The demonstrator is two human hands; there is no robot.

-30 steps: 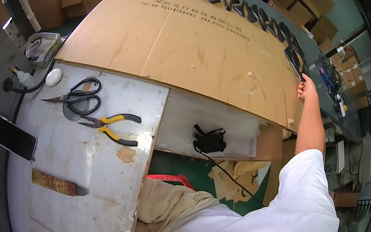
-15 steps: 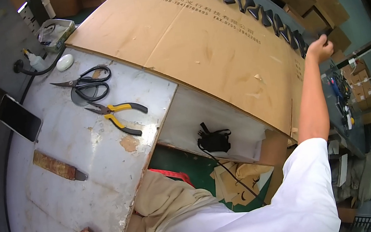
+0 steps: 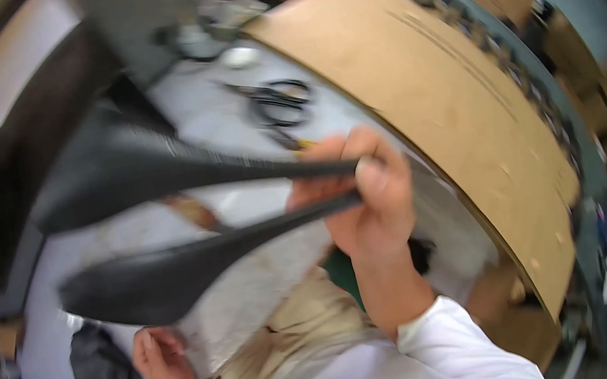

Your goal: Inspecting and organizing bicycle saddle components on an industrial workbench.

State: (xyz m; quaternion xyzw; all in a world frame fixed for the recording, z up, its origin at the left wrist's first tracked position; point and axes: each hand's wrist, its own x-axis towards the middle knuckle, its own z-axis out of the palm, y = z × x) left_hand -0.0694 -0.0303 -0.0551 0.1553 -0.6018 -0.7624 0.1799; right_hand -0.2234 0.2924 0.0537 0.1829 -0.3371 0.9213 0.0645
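Note:
In my right hand (image 3: 374, 197) are the narrow ends of two long, black, paddle-shaped pieces, an upper one (image 3: 178, 167) and a lower one (image 3: 149, 281). The thumb presses on their ends, and their broad ends spread apart to the left, close to the camera. Whether they are joined is hidden by my fingers. My left hand (image 3: 161, 357) is low by the table's near edge, fingers curled in, with nothing visible in it. Beside it lies a dark grey cloth-like bundle (image 3: 113, 377). Motion blurs much of the view.
Black-handled scissors (image 3: 279, 104) and partly covered pliers (image 3: 288, 140) lie on the grey table (image 3: 269, 269). Behind are a white oval object (image 3: 240, 57) and a bottle (image 3: 196, 42). A large cardboard sheet (image 3: 394, 60) spans the right, with blurred dark pieces (image 3: 534, 92) along its far edge.
My right hand has come back from the cardboard's far right edge to the middle, bringing the black pieces over the table. The view has turned left. My left hand stays near the table edge.

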